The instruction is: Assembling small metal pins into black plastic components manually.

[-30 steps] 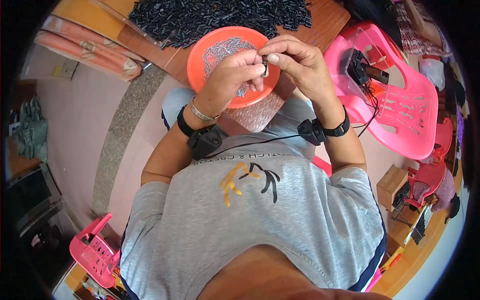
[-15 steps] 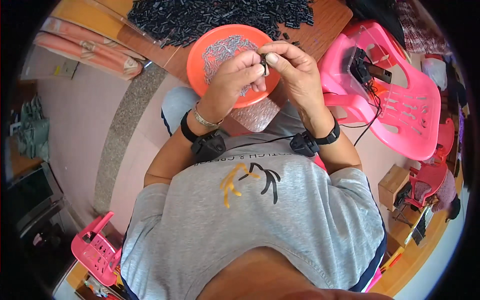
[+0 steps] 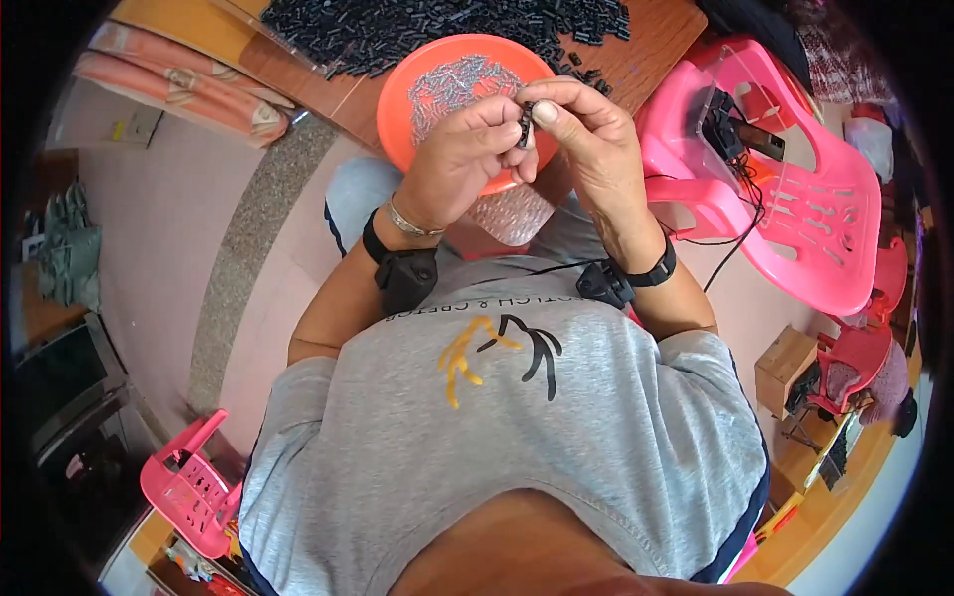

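Observation:
Between the fingertips of both hands is a small black part (image 3: 526, 123), slim and oblong, partly covered by the fingers. My left hand (image 3: 465, 151) pinches it from the left, and my right hand (image 3: 584, 129) grips it from the right with thumb and forefinger. Both hands are above the near right side of an orange-red basin (image 3: 391, 117). Inside the basin lie many small silvery metal pieces (image 3: 457, 87). Beyond it, a large heap of small black parts (image 3: 437, 28) is spread over the wooden table; several stray ones lie at its right edge.
A pink plastic chair (image 3: 795, 214) stands at the right, bearing a black device with cables (image 3: 730, 134). The brown table (image 3: 651, 55) reaches across the top. Patterned orange cloth (image 3: 179, 84) hangs at the left. A smaller pink chair (image 3: 194, 497) is at lower left.
Both hands keep hold of the black part, which now stands more upright and shows more of its length. The view has shifted slightly, so basin and heap appear a little higher.

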The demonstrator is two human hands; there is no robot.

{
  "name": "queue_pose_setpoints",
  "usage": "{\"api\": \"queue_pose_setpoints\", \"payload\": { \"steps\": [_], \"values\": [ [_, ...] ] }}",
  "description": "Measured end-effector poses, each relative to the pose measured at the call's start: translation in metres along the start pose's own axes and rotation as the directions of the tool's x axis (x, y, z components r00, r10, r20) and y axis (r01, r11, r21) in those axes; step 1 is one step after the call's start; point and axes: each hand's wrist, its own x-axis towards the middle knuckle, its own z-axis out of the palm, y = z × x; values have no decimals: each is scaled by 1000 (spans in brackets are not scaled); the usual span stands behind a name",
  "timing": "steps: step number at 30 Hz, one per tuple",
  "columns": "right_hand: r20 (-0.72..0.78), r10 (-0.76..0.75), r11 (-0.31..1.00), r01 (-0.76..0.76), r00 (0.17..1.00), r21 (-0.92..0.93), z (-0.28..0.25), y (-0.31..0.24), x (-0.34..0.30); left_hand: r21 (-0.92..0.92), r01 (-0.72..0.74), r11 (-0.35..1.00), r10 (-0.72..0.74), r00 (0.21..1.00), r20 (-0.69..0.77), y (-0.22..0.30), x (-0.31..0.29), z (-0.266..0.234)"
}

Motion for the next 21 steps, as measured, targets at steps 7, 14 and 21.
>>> {"api": "queue_pose_setpoints", "payload": {
  "steps": [7, 14, 21],
  "values": [
    [-33, -80, 993, 77, 996, -93, 1, 7, -3, 43, -2, 999, 1, 1000, 17, -1, -3, -1],
    [9, 0, 1000, 0, 1000, 20, 1, 3, -2, 228, -8, 974, 11, 1000, -13, 5, -4, 1],
    [-12, 58, 996, -57, 998, 72, -16, 4, 7, 361, -56, 931, 71, 997, -28, 15, -10, -10]
  ]
}}
